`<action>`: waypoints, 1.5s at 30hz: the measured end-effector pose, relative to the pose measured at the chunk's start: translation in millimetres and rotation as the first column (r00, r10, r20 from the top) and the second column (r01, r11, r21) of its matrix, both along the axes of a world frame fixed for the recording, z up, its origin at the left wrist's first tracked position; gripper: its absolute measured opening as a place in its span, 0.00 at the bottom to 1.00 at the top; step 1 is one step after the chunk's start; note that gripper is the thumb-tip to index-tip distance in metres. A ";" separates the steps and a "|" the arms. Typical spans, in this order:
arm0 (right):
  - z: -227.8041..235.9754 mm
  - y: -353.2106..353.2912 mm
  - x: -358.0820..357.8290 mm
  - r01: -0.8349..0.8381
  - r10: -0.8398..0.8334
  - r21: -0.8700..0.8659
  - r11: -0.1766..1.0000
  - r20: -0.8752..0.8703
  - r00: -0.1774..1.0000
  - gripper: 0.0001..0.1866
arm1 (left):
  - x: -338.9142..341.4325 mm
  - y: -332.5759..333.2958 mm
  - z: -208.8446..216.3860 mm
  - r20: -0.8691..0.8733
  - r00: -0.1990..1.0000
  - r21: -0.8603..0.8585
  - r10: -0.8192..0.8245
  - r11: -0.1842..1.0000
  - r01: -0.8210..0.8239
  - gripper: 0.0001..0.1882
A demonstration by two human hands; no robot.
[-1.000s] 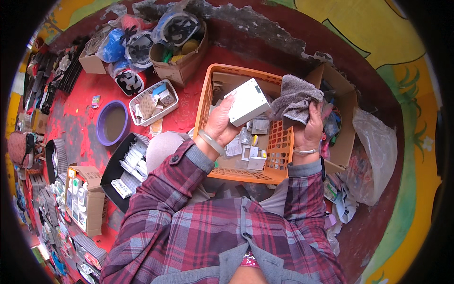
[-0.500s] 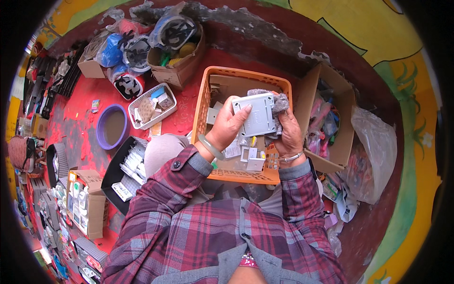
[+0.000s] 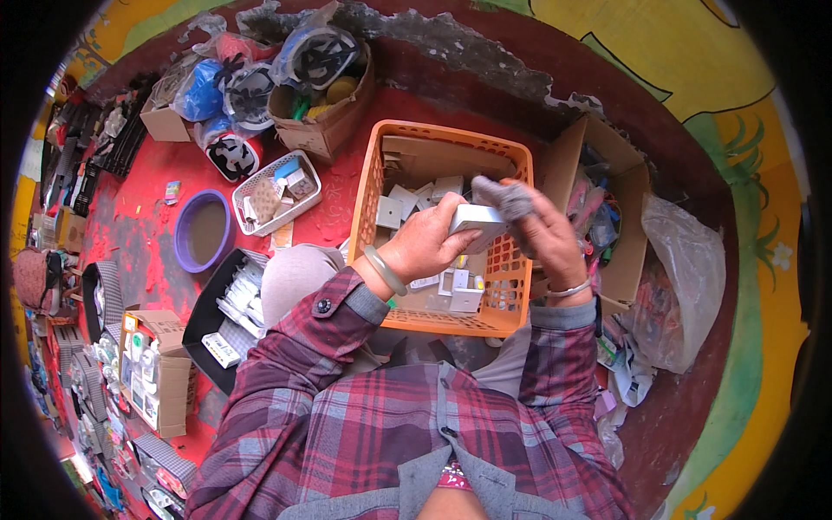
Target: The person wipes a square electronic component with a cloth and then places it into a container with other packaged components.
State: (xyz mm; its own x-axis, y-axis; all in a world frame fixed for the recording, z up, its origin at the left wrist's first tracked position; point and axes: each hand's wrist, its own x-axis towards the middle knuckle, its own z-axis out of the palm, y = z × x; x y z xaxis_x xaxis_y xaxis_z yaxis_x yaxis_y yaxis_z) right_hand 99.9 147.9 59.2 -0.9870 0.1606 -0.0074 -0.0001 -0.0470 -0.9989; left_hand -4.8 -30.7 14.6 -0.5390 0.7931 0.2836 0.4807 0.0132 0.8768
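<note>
Above an orange plastic basket (image 3: 368, 178), my left hand (image 3: 423, 237) grips a flat, square white plastic box (image 3: 475, 217) that looks like an electrical switch box. It is turned edge-up, with the thumb along its near side. My right hand (image 3: 555, 241) is closed on a crumpled grey cloth (image 3: 504, 198) at the box's right end; motion blurs the fingers a little. In the basket, beneath both hands, lie several small white switch-like pieces (image 3: 466, 299) on brown cardboard.
Right of the basket stands an open cardboard box (image 3: 626, 269) of colourful packets, beside a clear plastic bag (image 3: 685, 286). To the left are a purple basin (image 3: 179, 227) of murky water, a white basket (image 3: 319, 192) and a black tray (image 3: 198, 334). A carton (image 3: 322, 143) sits farther back.
The white box has tipped from showing its broad flat face to showing its edge. My right hand has shifted right and turned over the cloth; my left hand has moved slightly.
</note>
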 end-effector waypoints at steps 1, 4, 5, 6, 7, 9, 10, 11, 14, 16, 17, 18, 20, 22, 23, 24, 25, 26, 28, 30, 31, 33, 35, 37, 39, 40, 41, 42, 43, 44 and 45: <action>-10.0 -6.4 -3.0 -0.061 0.070 0.169 0.984 -0.051 0.996 0.19 | 1.4 1.0 -0.8 -0.008 1.000 -0.009 0.016 1.000 -0.016 0.17; -15.2 -26.9 -10.6 0.078 0.130 0.732 0.677 -0.224 0.966 0.24 | 2.7 3.8 -13.7 -0.072 0.996 -0.042 0.057 0.997 -0.060 0.19; -11.4 -30.8 -10.7 0.093 0.134 0.803 0.589 -0.211 0.968 0.25 | 3.1 3.7 -17.3 -0.059 0.998 -0.039 0.036 0.999 -0.038 0.19; -13.0 -31.7 -11.1 0.087 0.154 0.803 0.589 -0.217 0.964 0.26 | 3.5 3.4 -20.4 -0.045 0.999 -0.035 0.015 0.999 -0.017 0.19; -14.8 -31.1 -10.8 0.086 0.169 0.804 0.589 -0.226 0.959 0.27 | 3.6 4.5 -21.0 -0.035 0.999 -0.031 -0.011 0.999 0.010 0.20; -14.2 -27.8 -9.0 -0.005 0.155 0.738 0.675 -0.134 0.979 0.28 | 2.7 5.2 -17.5 -0.047 0.999 -0.106 -0.019 0.994 0.014 0.21; -12.1 -23.3 -6.9 -0.090 0.142 0.652 0.753 -0.027 0.989 0.28 | 2.1 5.1 -16.1 -0.057 0.998 -0.152 -0.012 0.988 0.003 0.20; -11.0 -18.5 -5.1 -0.163 0.142 0.548 0.820 0.082 0.986 0.28 | 1.7 4.8 -14.8 -0.068 0.998 -0.198 -0.005 0.980 -0.009 0.20; -16.6 -9.7 -5.6 -0.189 0.169 0.222 0.957 0.107 0.980 0.27 | -0.8 4.0 -10.2 -0.012 1.000 -0.187 -0.011 0.982 0.008 0.20; -21.9 -11.1 -7.6 -0.139 0.138 0.104 0.985 0.018 0.990 0.26 | -1.0 3.9 -5.2 0.073 0.997 -0.135 0.032 0.991 -0.022 0.21; -26.3 -11.8 -9.1 -0.073 0.073 0.024 0.997 -0.003 0.997 0.25 | -1.5 3.3 -3.7 0.115 0.992 -0.112 0.055 0.993 -0.042 0.22; -31.5 -12.2 -10.6 -0.007 0.006 -0.058 0.998 -0.020 1.000 0.24 | -2.3 5.1 -9.9 0.257 0.965 -0.046 0.045 0.998 -0.034 0.22; -29.2 -11.9 -16.3 0.156 -0.168 -0.203 0.967 -0.044 0.985 0.21 | -7.4 6.0 -6.3 0.432 0.901 0.076 0.033 0.994 -0.073 0.21; -36.5 -11.3 -16.6 0.246 -0.288 -0.402 0.882 -0.049 0.956 0.19 | -3.7 4.3 0.1 0.720 0.671 0.316 -0.178 0.945 -0.088 0.21; -37.3 -14.0 -17.7 0.258 -0.334 -0.485 0.835 -0.074 0.940 0.19 | -1.8 7.9 -5.9 0.692 0.683 0.388 -0.234 0.918 -0.079 0.24; -37.0 -16.7 -19.8 0.251 -0.338 -0.510 0.823 -0.083 0.938 0.19 | -0.3 9.7 -6.8 0.704 0.662 0.388 -0.257 0.920 -0.055 0.24; -38.0 -20.8 -19.0 0.251 -0.346 -0.535 0.807 -0.083 0.935 0.19 | 3.5 10.4 -9.7 0.721 0.634 0.384 -0.279 0.923 -0.031 0.24; -37.9 -23.0 -20.0 0.251 -0.354 -0.559 0.790 -0.082 0.931 0.18 | 5.8 12.1 -15.4 0.691 0.678 0.335 -0.251 0.942 0.007 0.24; -37.6 -24.5 -22.9 0.259 -0.356 -0.538 0.803 -0.084 0.931 0.19 | 7.1 13.9 -17.2 0.640 0.752 0.294 -0.157 0.955 -0.050 0.23; -42.2 -21.5 -23.0 0.308 -0.391 -0.491 0.815 -0.072 0.918 0.16 | 6.6 15.2 -21.9 0.580 0.808 0.279 -0.102 0.957 -0.079 0.22; -44.5 -14.7 -21.8 0.356 -0.436 -0.480 0.802 -0.063 0.898 0.15 | 6.6 14.3 -21.4 0.465 0.885 0.229 -0.014 0.968 -0.105 0.20; -46.3 -0.2 -17.3 0.449 -0.526 -0.456 0.768 -0.048 0.849 0.14 | 6.4 11.5 -18.5 0.196 0.970 0.143 0.145 0.974 -0.174 0.17; -31.5 2.0 -15.8 0.464 -0.579 -0.476 0.747 -0.122 0.806 0.13 | 4.9 8.1 -16.5 0.050 0.981 0.124 0.190 0.973 -0.195 0.18; -18.2 0.3 -13.2 0.460 -0.548 -0.390 0.797 -0.147 0.824 0.15 | 5.5 8.2 -20.4 -0.059 0.971 0.129 0.231 0.966 -0.222 0.19; -25.6 -4.9 -14.0 0.461 -0.506 -0.259 0.849 -0.147 0.850 0.16 | 7.2 10.9 -27.3 -0.127 0.964 0.180 0.235 0.961 -0.210 0.20; -28.4 -6.9 -16.7 0.457 -0.486 -0.191 0.869 -0.153 0.860 0.17 | 5.6 14.0 -27.7 -0.167 0.957 0.210 0.236 0.957 -0.199 0.21; -30.1 -9.9 -15.8 0.417 -0.424 -0.079 0.906 -0.133 0.896 0.17 | 6.0 14.4 -27.0 -0.183 0.956 0.193 0.229 0.962 -0.193 0.21; -35.5 -15.6 -18.8 0.415 -0.410 -0.016 0.910 -0.192 0.891 0.17 | 7.7 12.6 -26.8 -0.199 0.955 0.175 0.221 0.967 -0.187 0.22; -40.3 -21.8 -20.6 0.413 -0.390 0.049 0.910 -0.242 0.888 0.17 | 9.2 10.4 -27.3 -0.208 0.954 0.155 0.216 0.970 -0.186 0.22; -37.5 -24.5 -19.6 0.411 -0.386 0.072 0.909 -0.233 0.893 0.18 | 7.7 11.0 -32.1 -0.237 0.947 0.158 0.219 0.970 -0.185 0.23; -37.3 -22.8 -20.1 0.419 -0.368 0.165 0.893 -0.269 0.890 0.18 | 6.4 12.8 -32.2 -0.258 0.938 0.158 0.230 0.968 -0.194 0.23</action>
State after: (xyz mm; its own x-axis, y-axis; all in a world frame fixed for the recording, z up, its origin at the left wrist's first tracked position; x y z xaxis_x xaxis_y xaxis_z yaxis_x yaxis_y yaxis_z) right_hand 79.8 125.1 21.9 -0.8127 0.5085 0.2845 -0.1990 0.2168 -0.9557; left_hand 1.7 -17.9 -17.7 -0.5787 0.6163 0.5342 0.6991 0.0375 0.7141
